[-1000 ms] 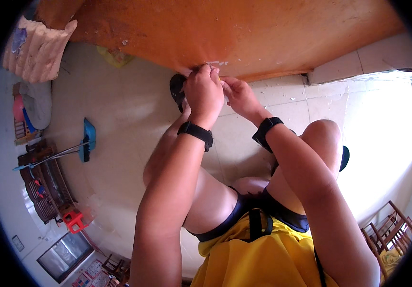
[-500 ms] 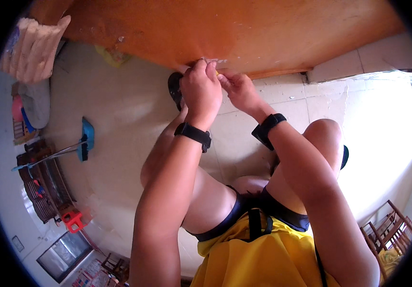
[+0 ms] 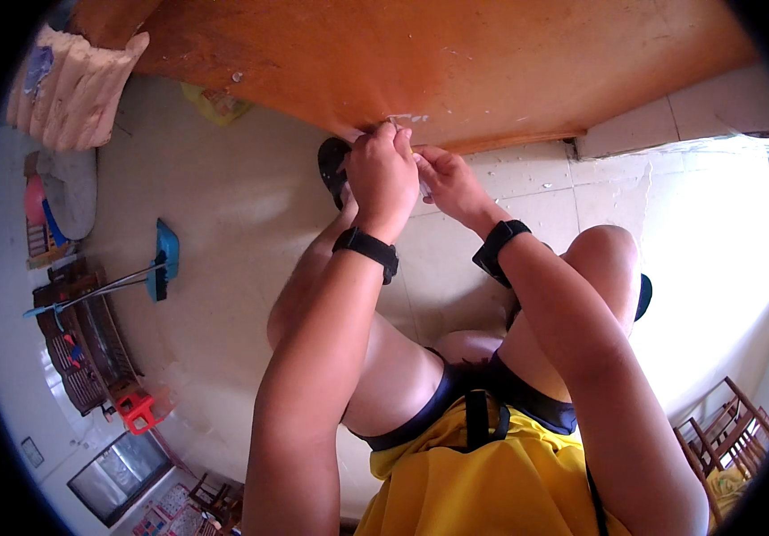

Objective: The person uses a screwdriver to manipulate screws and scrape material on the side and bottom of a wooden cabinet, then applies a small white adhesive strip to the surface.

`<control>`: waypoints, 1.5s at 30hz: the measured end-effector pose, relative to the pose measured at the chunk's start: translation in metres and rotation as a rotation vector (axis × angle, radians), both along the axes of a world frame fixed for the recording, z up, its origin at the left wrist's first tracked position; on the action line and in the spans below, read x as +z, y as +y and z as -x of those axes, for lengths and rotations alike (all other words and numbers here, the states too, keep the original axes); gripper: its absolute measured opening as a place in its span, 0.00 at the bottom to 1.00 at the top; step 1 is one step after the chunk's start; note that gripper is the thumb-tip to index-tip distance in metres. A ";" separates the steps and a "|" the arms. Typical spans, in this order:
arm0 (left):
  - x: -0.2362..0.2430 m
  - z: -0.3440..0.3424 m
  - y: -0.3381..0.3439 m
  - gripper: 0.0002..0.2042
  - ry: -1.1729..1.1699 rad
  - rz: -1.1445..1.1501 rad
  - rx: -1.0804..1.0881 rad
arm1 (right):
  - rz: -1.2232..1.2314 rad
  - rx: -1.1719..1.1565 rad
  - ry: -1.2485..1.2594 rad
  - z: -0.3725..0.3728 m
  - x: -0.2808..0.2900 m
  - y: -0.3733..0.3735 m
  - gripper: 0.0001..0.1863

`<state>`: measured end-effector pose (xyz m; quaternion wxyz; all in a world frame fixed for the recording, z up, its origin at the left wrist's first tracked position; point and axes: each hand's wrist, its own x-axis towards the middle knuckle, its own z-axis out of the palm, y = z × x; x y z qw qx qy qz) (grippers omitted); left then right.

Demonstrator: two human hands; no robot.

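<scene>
Left hand (image 3: 382, 171) and right hand (image 3: 453, 186) are working side by side, fingers bent; how far each is closing, and on what, I cannot tell. The brown wooden panel (image 3: 491, 67) is standing just beyond the grip, showing white marks (image 3: 415, 118).

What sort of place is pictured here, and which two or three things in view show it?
Probably a room in a home: there is dark slatted wooden furniture, a red stool beside it, and a long-handled blue sweeping tool on a pale tiled floor.
</scene>
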<state>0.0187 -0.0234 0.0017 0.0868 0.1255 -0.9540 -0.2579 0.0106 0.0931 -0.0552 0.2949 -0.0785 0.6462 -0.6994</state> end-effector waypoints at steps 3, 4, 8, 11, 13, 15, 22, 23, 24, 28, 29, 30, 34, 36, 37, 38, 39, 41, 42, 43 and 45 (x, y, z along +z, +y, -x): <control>0.000 -0.001 0.000 0.11 0.049 0.033 -0.007 | -0.059 0.005 0.000 -0.001 0.003 -0.001 0.16; 0.000 -0.001 -0.001 0.11 0.071 0.011 0.001 | -0.028 -0.018 0.025 -0.003 0.003 -0.004 0.16; 0.005 0.001 0.003 0.10 0.207 -0.092 -0.016 | -0.038 -0.051 0.133 0.002 -0.004 -0.005 0.16; 0.009 0.001 0.006 0.10 0.182 -0.113 -0.011 | 0.018 -0.072 0.100 0.005 -0.006 -0.003 0.16; 0.003 -0.002 0.004 0.10 0.147 -0.061 -0.008 | -0.036 -0.047 0.103 0.001 -0.004 -0.001 0.16; 0.002 -0.003 0.002 0.10 0.110 -0.012 -0.009 | -0.094 -0.027 0.105 -0.002 0.002 0.000 0.16; 0.005 0.000 0.004 0.10 0.128 -0.059 0.003 | -0.093 -0.021 0.114 0.001 0.009 0.001 0.16; 0.005 0.000 0.004 0.10 0.136 -0.067 -0.001 | -0.049 -0.035 0.099 0.001 0.009 0.000 0.16; 0.006 -0.001 0.004 0.10 0.134 -0.067 0.000 | -0.049 -0.034 0.097 0.000 0.009 0.001 0.16; 0.002 -0.004 -0.001 0.09 0.031 0.010 -0.006 | -0.141 -0.009 0.050 -0.005 0.019 0.000 0.16; 0.001 -0.004 0.000 0.09 0.014 0.051 -0.011 | -0.188 -0.010 -0.004 -0.006 0.018 0.000 0.16; 0.000 -0.003 0.000 0.09 0.014 0.051 -0.014 | -0.187 -0.012 -0.005 -0.004 0.018 0.000 0.16; 0.006 -0.002 0.007 0.09 0.157 -0.090 -0.003 | -0.135 -0.048 0.132 -0.004 0.014 0.002 0.17; 0.009 -0.003 0.004 0.09 0.178 -0.088 -0.013 | -0.038 -0.075 0.114 -0.004 0.020 0.000 0.17; 0.007 -0.005 0.003 0.09 0.094 -0.050 -0.005 | -0.129 -0.041 0.089 -0.007 0.023 0.002 0.17; 0.006 -0.005 0.003 0.09 0.013 -0.015 -0.002 | -0.222 -0.013 0.065 -0.008 0.024 0.003 0.17; 0.005 -0.005 0.003 0.09 0.016 -0.014 -0.002 | -0.221 -0.013 0.068 -0.007 0.025 0.002 0.17; 0.004 -0.004 0.004 0.09 0.021 -0.029 0.013 | -0.225 -0.029 0.065 -0.008 0.022 0.002 0.16; 0.004 -0.003 0.006 0.09 0.022 -0.032 0.010 | -0.227 -0.032 0.065 -0.007 0.017 0.002 0.16; 0.004 -0.001 0.007 0.09 0.107 -0.057 -0.001 | -0.176 -0.049 0.108 -0.004 0.011 0.001 0.16; 0.005 -0.002 0.007 0.10 0.184 -0.081 -0.004 | -0.123 -0.057 0.144 -0.005 0.012 -0.001 0.16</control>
